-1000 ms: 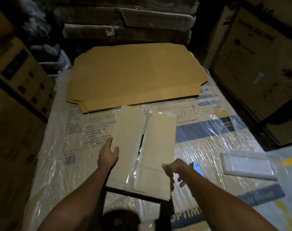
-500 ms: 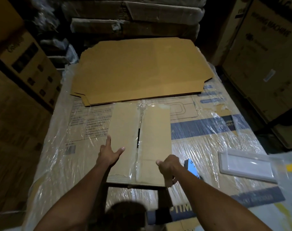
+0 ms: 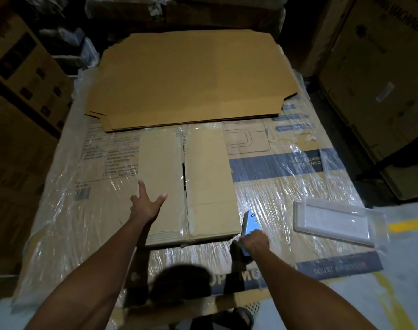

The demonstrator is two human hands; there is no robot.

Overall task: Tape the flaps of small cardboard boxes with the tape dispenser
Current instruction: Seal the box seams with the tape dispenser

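Note:
A small cardboard box (image 3: 208,177) lies on the plastic-wrapped work surface (image 3: 274,194), its two top flaps meeting at a centre seam with a dark gap and shiny tape along it. My left hand (image 3: 147,206) rests on the box's left flap near the front-left corner, fingers spread. My right hand (image 3: 253,241) grips the blue tape dispenser (image 3: 249,222) just off the box's front-right corner, blade end pointing up and away.
A stack of flat cardboard sheets (image 3: 191,77) lies behind the box. A clear plastic tray (image 3: 332,222) sits at the right. Large cartons (image 3: 382,75) stand on the right side, more cartons (image 3: 19,91) on the left and dark stacks at the back.
The box has been set flat and slid away toward the cardboard sheets. My right hand left the box's front edge and took hold of the blue tape dispenser. My left hand stays on the left flap.

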